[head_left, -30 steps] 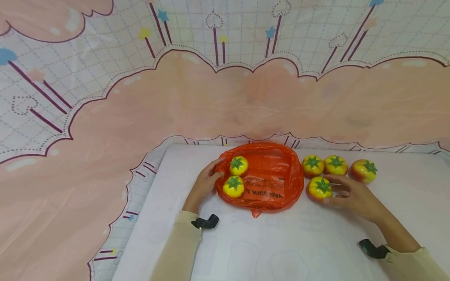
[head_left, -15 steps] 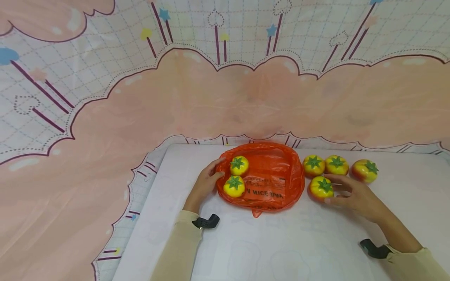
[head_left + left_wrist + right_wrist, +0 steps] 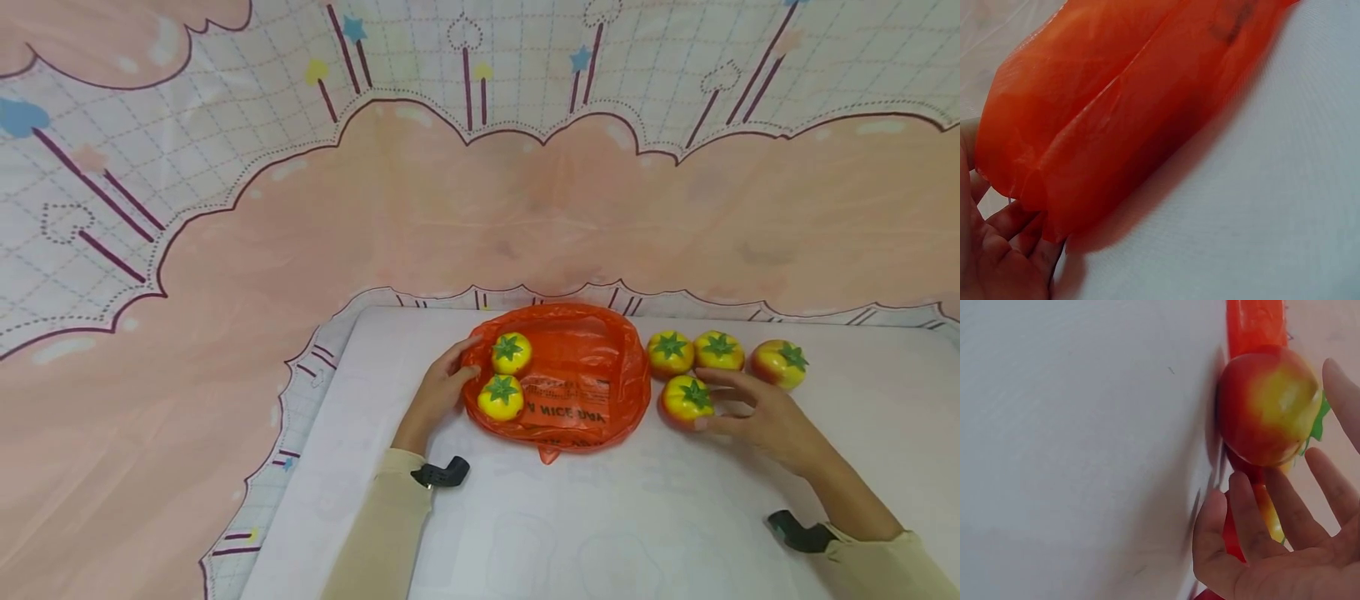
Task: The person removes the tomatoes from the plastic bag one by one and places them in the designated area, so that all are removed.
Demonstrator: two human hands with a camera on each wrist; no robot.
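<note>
On the white table lies a red plastic bag [image 3: 570, 367], its mouth spread and facing up. Two yellow-and-red tomatoes with green star-shaped tops, the upper tomato [image 3: 512, 353] and the lower tomato [image 3: 501, 397], sit at its left inside. My left hand [image 3: 438, 392] holds the bag's left rim, thumb inside and fingers outside; the left wrist view shows fingers under the red plastic [image 3: 1110, 137]. Right of the bag, my right hand [image 3: 761, 417] reaches round another tomato [image 3: 686, 400] with spread fingers. The right wrist view shows that tomato [image 3: 1269, 406] close to the loosely extended fingertips.
Behind the right hand stand more tomatoes: one tomato [image 3: 670, 354] beside the bag's edge, a tomato [image 3: 718, 353] next to it, and a tipped tomato [image 3: 780, 364] farther right. A patterned cloth [image 3: 525, 225] hangs behind the white table [image 3: 570, 525].
The tomato by my right hand has tipped slightly, its green top turning to the right. My left hand stays at the bag's rim. The head view has shifted slightly.
</note>
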